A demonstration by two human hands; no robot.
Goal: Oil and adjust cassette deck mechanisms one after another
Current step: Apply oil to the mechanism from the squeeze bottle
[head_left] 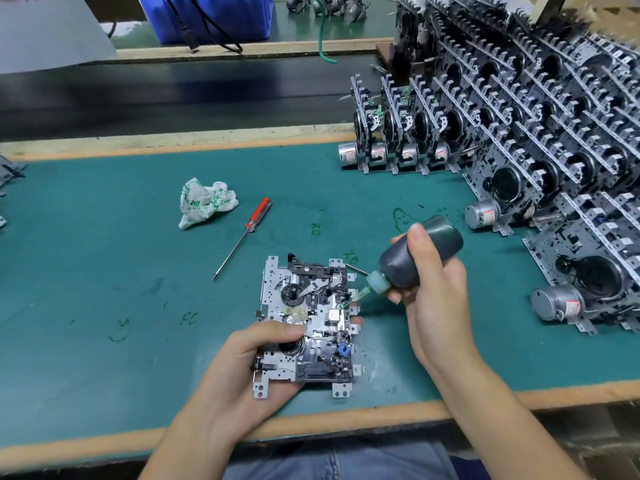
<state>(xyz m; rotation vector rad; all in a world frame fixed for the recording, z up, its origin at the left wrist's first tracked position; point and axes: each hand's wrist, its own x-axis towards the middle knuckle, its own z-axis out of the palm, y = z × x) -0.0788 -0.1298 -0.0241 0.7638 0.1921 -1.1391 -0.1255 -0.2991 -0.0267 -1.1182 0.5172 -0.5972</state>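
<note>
A metal cassette deck mechanism [308, 323] lies face up near the front edge of the green mat. My left hand [249, 372] grips its near left corner, thumb lying across the lower reel hub. My right hand [433, 299] holds a dark oil bottle [415, 254] tilted down to the left. The bottle's thin green nozzle [360, 294] touches the right side of the mechanism, near a small metal block.
A red-handled screwdriver [247, 233] and a crumpled white-green cloth [204, 202] lie on the green mat [104, 289] to the left. Several stacked deck mechanisms [519, 133] with motors fill the right and back right. A dark conveyor belt [173, 95] runs behind the mat.
</note>
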